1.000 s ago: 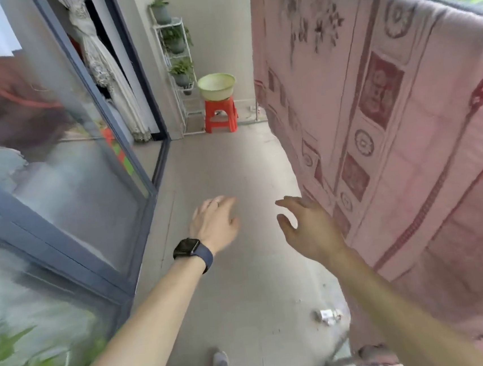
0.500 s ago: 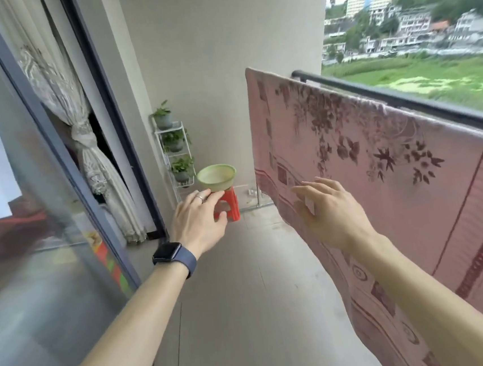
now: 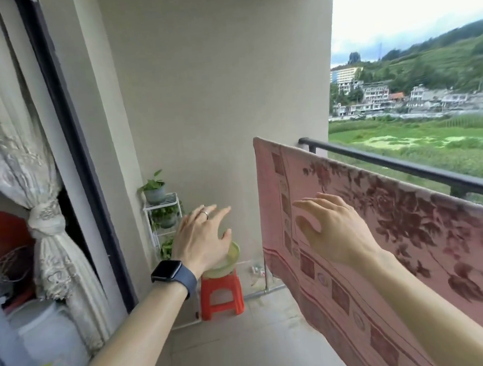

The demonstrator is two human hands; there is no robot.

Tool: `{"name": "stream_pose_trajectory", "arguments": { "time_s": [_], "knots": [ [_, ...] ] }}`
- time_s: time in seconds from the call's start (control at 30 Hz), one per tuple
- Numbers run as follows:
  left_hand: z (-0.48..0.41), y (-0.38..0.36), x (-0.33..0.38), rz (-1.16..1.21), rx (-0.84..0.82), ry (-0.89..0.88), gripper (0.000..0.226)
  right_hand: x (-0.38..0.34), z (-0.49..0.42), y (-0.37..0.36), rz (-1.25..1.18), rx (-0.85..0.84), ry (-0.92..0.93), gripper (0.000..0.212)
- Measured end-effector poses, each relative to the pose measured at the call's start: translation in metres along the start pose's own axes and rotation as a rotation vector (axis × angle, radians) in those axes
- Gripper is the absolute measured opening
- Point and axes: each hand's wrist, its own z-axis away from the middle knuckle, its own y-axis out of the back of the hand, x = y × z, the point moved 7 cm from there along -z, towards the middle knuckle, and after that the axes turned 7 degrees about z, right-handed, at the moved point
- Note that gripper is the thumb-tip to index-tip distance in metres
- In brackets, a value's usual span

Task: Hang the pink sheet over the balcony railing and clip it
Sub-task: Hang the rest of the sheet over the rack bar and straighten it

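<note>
The pink sheet [image 3: 401,226], patterned with dark red flowers and squares, hangs draped over the black balcony railing [image 3: 410,169] on the right. Its near face falls toward the floor. My right hand [image 3: 330,230] is raised in front of the sheet's left part, fingers spread, holding nothing; whether it touches the cloth I cannot tell. My left hand [image 3: 203,239], with a ring and a dark wrist watch, hovers open in mid-air to the left of the sheet's edge. No clip is in view.
A pale green basin [image 3: 230,262] sits on a red stool [image 3: 221,291] at the balcony's far end, beside a white rack of potted plants [image 3: 161,208]. A sliding glass door and tied curtain [image 3: 44,231] line the left. A small object [image 3: 257,269] lies on the floor.
My view has tilted up from the floor to the railing and far wall. Both hands have risen to the height of the sheet's upper part and stayed open.
</note>
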Motion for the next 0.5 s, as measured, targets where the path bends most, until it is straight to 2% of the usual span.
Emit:
{"name": "stream_pose_trajectory", "arguments": {
  "time_s": [0.3,0.5],
  "knots": [
    [-0.199,-0.076,-0.140,-0.051,0.011,-0.040,0.053,-0.015,-0.207,-0.125,0.059,0.053,0.017,0.038],
    [-0.351,-0.128,-0.210,-0.012,0.017,-0.156,0.051,-0.009,-0.327,-0.216,0.114,0.066,-0.072,0.039]
  ]
}}
